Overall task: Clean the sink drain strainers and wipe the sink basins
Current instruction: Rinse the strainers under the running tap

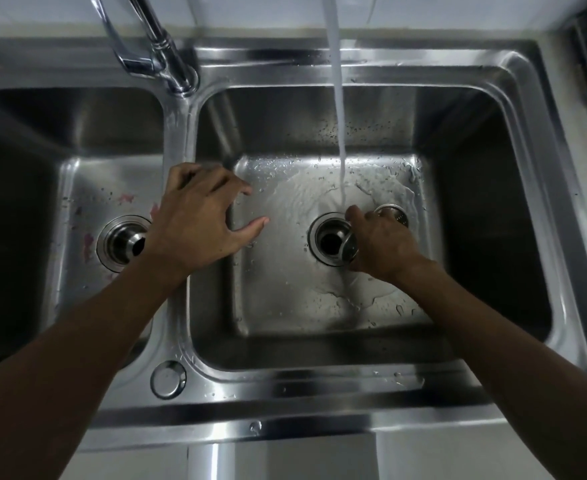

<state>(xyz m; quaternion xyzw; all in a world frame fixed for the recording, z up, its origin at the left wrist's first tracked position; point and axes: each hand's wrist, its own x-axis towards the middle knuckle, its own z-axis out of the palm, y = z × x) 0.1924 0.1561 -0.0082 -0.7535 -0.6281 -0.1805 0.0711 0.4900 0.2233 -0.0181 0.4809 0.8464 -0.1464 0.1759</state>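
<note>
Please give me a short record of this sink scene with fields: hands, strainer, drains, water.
left hand: open, resting on the divider between the basins
right hand: in the right basin, holding a metal strainer beside the drain
right drain: open, strainer out
left drain: no strainer seen in it
water stream: running into right basin

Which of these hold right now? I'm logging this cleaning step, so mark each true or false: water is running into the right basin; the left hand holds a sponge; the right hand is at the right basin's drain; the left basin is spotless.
1. Water is running into the right basin. True.
2. The left hand holds a sponge. False: it is empty, resting on the divider between the basins.
3. The right hand is at the right drain. True; it grips a metal strainer.
4. The left basin is spotless. False: pinkish stains mark its floor.
</note>
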